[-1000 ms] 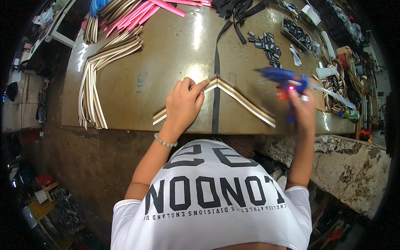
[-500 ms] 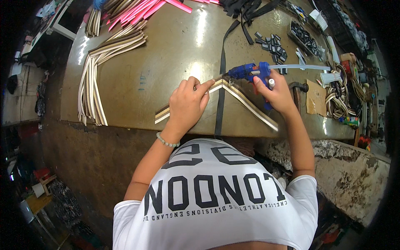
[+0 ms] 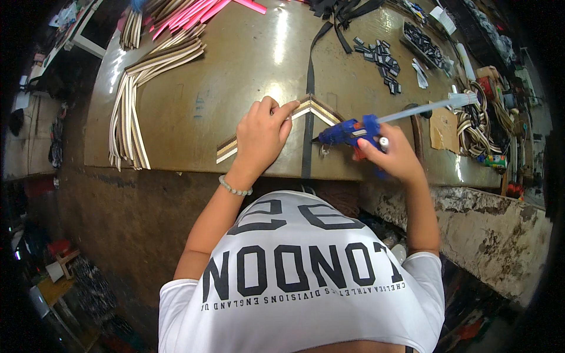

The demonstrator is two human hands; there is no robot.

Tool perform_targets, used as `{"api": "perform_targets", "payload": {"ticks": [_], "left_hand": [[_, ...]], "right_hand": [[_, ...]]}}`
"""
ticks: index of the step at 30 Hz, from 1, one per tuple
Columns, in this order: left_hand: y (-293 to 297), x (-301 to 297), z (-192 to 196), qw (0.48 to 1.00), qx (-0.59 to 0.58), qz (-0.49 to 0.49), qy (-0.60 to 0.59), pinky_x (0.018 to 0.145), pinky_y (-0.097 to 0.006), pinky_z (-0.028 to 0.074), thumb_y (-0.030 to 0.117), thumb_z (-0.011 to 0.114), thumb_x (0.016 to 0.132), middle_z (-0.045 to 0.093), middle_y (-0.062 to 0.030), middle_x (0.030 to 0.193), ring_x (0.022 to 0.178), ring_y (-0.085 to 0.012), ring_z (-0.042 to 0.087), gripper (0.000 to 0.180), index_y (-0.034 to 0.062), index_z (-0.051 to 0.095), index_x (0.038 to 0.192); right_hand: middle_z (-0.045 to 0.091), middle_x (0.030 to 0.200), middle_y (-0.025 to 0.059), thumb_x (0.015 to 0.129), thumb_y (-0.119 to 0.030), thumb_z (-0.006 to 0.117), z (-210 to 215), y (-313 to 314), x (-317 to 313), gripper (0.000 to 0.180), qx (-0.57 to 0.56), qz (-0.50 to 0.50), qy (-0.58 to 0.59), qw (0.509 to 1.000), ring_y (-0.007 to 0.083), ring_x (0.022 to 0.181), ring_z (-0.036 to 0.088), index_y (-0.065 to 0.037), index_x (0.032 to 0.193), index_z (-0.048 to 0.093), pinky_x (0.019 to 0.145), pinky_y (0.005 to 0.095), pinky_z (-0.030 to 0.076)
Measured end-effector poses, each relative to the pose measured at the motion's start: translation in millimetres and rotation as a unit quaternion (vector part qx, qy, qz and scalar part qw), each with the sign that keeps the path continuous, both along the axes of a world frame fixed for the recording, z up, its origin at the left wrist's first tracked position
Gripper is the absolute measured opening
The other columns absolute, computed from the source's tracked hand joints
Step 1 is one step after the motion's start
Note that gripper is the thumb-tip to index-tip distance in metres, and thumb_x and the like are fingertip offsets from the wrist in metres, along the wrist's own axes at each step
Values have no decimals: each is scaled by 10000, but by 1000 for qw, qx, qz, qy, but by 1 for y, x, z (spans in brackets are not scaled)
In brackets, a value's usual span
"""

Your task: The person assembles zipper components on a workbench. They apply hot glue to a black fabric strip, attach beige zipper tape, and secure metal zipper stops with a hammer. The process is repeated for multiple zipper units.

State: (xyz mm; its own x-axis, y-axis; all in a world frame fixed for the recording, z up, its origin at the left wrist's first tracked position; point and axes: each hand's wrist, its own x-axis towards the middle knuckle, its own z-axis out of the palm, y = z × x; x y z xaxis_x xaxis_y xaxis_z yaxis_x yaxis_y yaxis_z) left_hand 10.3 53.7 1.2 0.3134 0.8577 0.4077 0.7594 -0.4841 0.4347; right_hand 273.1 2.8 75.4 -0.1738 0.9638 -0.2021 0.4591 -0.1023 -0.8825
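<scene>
My left hand (image 3: 262, 135) is curled over a bent brown, tan and white striped strap (image 3: 319, 110), its index finger pressed along the strap just left of the bend. In my right hand (image 3: 397, 154) is a blue hot glue gun (image 3: 341, 133), with a long whitish glue stick (image 3: 418, 110) running out of its back. The gun's black nozzle points left, at or just above a flat black strip (image 3: 308, 154). That strip runs from the table's near edge, under the strap's bend, toward the back. The gun hides the strap's right end.
Long striped straps (image 3: 132, 112) lie bundled at the left, with pink strips (image 3: 191, 17) behind them. Small black pieces (image 3: 382, 62) are scattered near a full box (image 3: 424, 46). At the right are a clamp (image 3: 418, 132), cardboard (image 3: 444, 129) and coiled straps (image 3: 474, 126).
My right hand has drawn the glue gun down toward the near edge, taking its nozzle from the strap's bend to the black strip. My left hand keeps its place on the striped strap.
</scene>
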Motion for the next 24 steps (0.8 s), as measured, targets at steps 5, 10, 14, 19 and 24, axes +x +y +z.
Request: {"api": "perform_targets", "payload": {"ticks": [5, 10, 14, 19, 24], "left_hand": [[-1, 1, 1, 1000, -13, 4, 2, 652, -369, 493, 165, 652, 848, 565, -38, 831, 785, -232, 588, 246, 222, 715, 1079], [0, 1, 3, 1000, -27, 2, 7, 670, -372, 492, 178, 645, 863, 569, -42, 839, 800, -231, 590, 238, 227, 716, 1085], [1, 3, 3, 1000, -19, 7, 6, 664, -370, 490, 180, 641, 881, 573, -43, 837, 796, -231, 593, 218, 211, 712, 1085], [1, 6, 3, 1000, 2, 8, -8, 637, -361, 490, 136, 658, 848, 553, -34, 802, 757, -219, 580, 229, 179, 707, 1068], [1, 5, 4, 1000, 6, 3, -5, 633, -362, 488, 143, 658, 858, 556, -31, 799, 754, -218, 579, 221, 175, 708, 1070]], "right_hand": [[669, 787, 1, 952, -382, 633, -6, -19, 83, 336, 204, -335, -30, 919, 50, 629, 551, -54, 1013, 678, 497, 223, 407], [680, 812, 165, 967, -511, 543, -51, -38, 186, 558, 221, -497, -315, 777, 309, 757, 661, 37, 969, 649, 705, 406, 491], [684, 931, 275, 958, -541, 517, -40, -68, 180, 603, -4, -458, -499, 736, 467, 889, 650, 41, 979, 675, 781, 510, 496], [687, 857, 227, 910, -404, 631, -5, -26, 99, 414, 118, -379, -452, 799, 415, 798, 660, 4, 908, 699, 683, 489, 497], [660, 995, 193, 856, -393, 686, -51, 96, 62, 350, 198, -243, -408, 858, 398, 923, 638, -51, 934, 698, 778, 493, 510]]}}
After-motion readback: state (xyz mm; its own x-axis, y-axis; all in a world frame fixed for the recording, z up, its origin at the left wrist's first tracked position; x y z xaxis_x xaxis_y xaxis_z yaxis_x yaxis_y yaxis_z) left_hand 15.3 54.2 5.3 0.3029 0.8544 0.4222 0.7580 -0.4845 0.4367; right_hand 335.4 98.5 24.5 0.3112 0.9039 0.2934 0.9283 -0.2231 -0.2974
